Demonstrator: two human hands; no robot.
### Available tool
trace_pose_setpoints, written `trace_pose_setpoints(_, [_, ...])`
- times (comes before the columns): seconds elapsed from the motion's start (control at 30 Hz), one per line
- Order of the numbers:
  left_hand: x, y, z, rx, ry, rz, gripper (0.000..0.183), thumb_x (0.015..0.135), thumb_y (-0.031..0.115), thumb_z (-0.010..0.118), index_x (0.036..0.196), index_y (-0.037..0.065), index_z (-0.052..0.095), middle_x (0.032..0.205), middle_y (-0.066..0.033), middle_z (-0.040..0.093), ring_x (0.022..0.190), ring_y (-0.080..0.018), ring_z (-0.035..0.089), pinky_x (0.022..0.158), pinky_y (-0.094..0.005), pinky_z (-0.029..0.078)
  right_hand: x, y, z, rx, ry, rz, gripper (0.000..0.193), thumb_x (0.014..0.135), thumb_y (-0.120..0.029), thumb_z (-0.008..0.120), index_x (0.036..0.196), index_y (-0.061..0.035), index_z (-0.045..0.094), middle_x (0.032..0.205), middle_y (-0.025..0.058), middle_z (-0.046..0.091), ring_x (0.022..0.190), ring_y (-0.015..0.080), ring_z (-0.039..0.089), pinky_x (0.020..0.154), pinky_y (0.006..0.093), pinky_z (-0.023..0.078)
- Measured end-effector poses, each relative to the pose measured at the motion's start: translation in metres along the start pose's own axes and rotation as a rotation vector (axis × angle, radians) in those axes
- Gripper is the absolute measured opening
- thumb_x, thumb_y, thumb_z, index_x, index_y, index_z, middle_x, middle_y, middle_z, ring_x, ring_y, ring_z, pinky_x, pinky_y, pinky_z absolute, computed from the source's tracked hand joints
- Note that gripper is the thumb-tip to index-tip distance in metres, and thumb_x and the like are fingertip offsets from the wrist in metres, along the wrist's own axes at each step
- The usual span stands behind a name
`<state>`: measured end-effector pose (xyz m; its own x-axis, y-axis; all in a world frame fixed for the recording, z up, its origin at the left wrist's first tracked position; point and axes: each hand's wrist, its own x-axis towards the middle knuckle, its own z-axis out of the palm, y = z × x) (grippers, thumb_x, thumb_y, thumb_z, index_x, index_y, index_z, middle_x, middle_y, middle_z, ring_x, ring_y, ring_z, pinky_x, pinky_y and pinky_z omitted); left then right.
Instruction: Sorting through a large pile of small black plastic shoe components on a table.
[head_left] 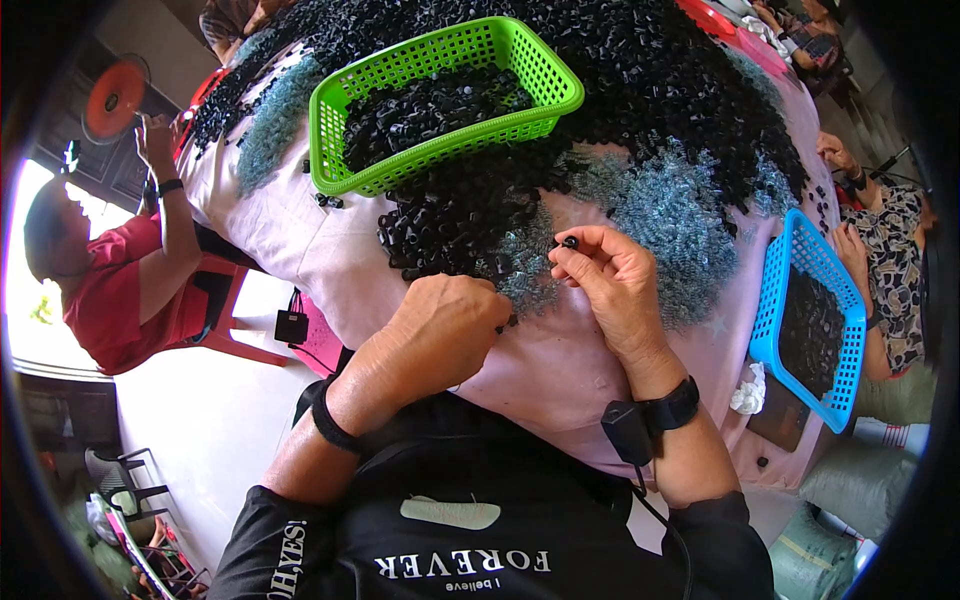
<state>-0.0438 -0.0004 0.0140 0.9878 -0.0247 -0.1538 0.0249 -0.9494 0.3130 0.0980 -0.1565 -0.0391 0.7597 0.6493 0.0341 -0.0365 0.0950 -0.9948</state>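
My right hand (618,285) is raised over the near edge of the heap, its thumb and forefinger pinched on a small round black plastic piece (570,242). To its left, my left hand (435,325) is curled closed with its back upward. A dark bit (503,327) shows at its fingertips, too small to name, and the rest of its grip is hidden. Just beyond both hands lies a heap of small black plastic pieces (440,230). Small clear bluish coil-like pieces (670,225) are piled beside my right hand.
A green basket (440,153) of black pieces stands on the heap. At the right is a blue basket (768,300) with more, near a crumpled white tissue (749,390). A pink cloth (330,250) covers the table. People sit around it, one in red (130,270) at the left.
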Motion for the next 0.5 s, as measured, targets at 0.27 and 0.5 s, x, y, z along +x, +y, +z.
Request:
trace_pose_setpoints(0.27, [0.0, 0.008, 0.005, 0.031, 0.029, -0.006, 0.01, 0.08, 0.011, 0.066, 0.084, 0.003, 0.062, 0.084, -0.0145, 0.064, 0.078, -0.0382, 0.065, 0.066, -0.0479, 0.052, -0.001, 0.0, 0.0, -0.061, -0.035, -0.016, 0.015, 0.09, -0.007, 0.074, 0.104, -0.0013, 0.072, 0.087, 0.0022, 0.07, 0.075, 0.0069, 0.066, 0.071, 0.0208, 0.054])
trace_pose_setpoints(0.5, [0.017, 0.005, -0.019, -0.276, 0.366, 0.096, 0.009, 0.081, 0.001, 0.064, 0.086, 0.001, 0.057, 0.08, -0.0156, 0.06, 0.075, -0.0382, 0.063, 0.064, -0.0444, 0.049, -0.004, 0.0, -0.001, 0.03, -0.084, 0.051, 0.018, 0.091, -0.008, 0.074, 0.107, 0.0, 0.071, 0.088, 0.0026, 0.072, 0.078, 0.0072, 0.068, 0.069, 0.02, 0.055])
